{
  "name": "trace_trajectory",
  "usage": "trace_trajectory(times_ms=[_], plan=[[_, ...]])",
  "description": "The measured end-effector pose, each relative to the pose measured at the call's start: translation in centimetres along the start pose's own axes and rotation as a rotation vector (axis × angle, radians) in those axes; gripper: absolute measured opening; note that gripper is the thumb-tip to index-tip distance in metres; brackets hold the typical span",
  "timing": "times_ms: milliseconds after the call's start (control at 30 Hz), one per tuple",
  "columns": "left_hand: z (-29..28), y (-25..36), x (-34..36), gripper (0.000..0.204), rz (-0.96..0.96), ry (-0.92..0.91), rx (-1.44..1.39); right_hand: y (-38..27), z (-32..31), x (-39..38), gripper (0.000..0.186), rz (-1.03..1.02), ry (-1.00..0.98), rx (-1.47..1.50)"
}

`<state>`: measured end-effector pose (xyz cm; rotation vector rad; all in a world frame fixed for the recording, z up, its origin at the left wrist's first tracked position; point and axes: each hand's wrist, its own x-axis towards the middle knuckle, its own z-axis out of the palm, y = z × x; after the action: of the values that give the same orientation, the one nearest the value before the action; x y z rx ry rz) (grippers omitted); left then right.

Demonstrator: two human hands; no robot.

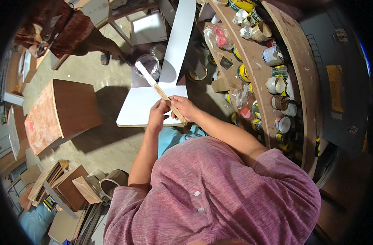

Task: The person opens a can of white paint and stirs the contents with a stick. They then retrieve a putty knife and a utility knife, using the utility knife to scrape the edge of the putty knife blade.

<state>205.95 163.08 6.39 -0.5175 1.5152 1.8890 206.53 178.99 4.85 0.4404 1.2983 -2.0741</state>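
The right hand was closed around the bare lower part of a wooden stick. The left hand was partly curled, its fingertips at the stick's side; whether it gripped could not be told. The stick slanted above a white board, its white-coated end over a round tub. Shelves of cans stood to the right.

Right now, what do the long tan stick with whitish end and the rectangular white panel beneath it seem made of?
The long tan stick looks like raw wood: brown-streaked, matte; its whitish end seems coated. The rectangular white panel could be laminated or painted board: smooth, even face, tan edge.
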Motion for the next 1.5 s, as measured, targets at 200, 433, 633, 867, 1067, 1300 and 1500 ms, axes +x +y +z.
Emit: trace_trajectory(times_ms=[200, 433, 633, 867, 1067, 1300, 1500], plan=[[3.0, 1.3, -1.1, 0.036, 0.133, 0.010, -0.073, -1.3, -0.7, -2.8, 0.027, -0.083, -0.013, -0.248], [1.9, 3.3, -3.7, 0.031, 0.109, 0.198, -0.026, 2.3, -9.2, -3.9, 0.028, -0.355, 0.316, -0.795], [-0.3, 1.7, -5.8, 0.031, 0.026, 0.365, 0.085, 12.7, -26.9, -2.6, 0.028, -0.016, 0.716, -0.950], [-0.3, -1.7, -7.3, 0.018, -0.033, 0.503, 0.308, 10.4, -35.2, 1.8, 0.036, 0.394, 0.853, -1.152], [-1.3, -2.2, -4.5, 0.021, -0.136, 0.588, 0.365, 4.6, -40.0, 11.6, 0.062, 0.258, 0.980, -1.303], [-5.9, -2.1, 6.7, 0.024, -0.018, 0.735, 0.757, 1.4, -43.9, 16.7, 0.081, 0.340, 1.108, -1.414], [-6.3, -1.6, 16.1, 0.029, -0.104, 0.731, 0.898, 0.8, -43.4, 16.8, 0.056, 0.378, 1.034, -1.576]])
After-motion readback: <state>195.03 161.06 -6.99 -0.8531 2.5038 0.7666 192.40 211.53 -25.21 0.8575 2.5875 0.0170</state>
